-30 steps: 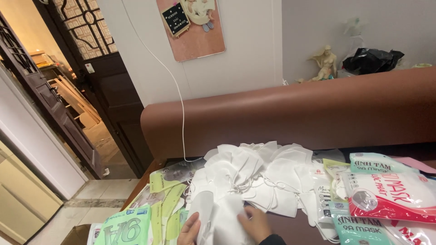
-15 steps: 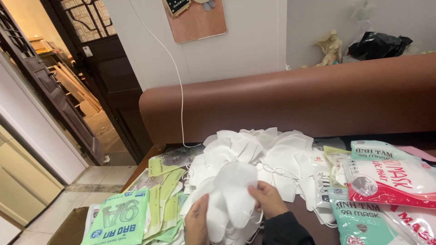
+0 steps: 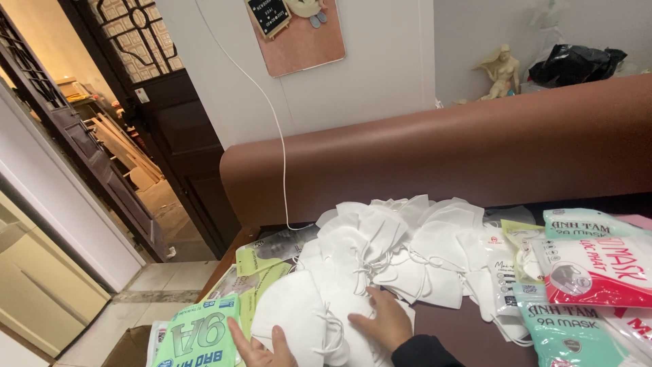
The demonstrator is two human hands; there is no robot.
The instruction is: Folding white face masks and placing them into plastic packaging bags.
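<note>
A home doubling as a packing spot: a brown leather sofa back (image 3: 475, 146) spans three o'clock, a dark wooden door (image 3: 156, 129) opens at ten o'clock, a figurine (image 3: 501, 71) stands at one o'clock, and white face masks (image 3: 380, 251) with packaged mask bags (image 3: 591, 272) crowd the table.

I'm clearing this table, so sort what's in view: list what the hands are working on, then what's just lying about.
In hand:
- left hand and right hand, both on the stack of white masks
- loose pile of white masks just behind

Lying about:
- green packets at left
- red-and-white packet and teal packet at right
- figurine and black bag behind the brown backrest
</note>
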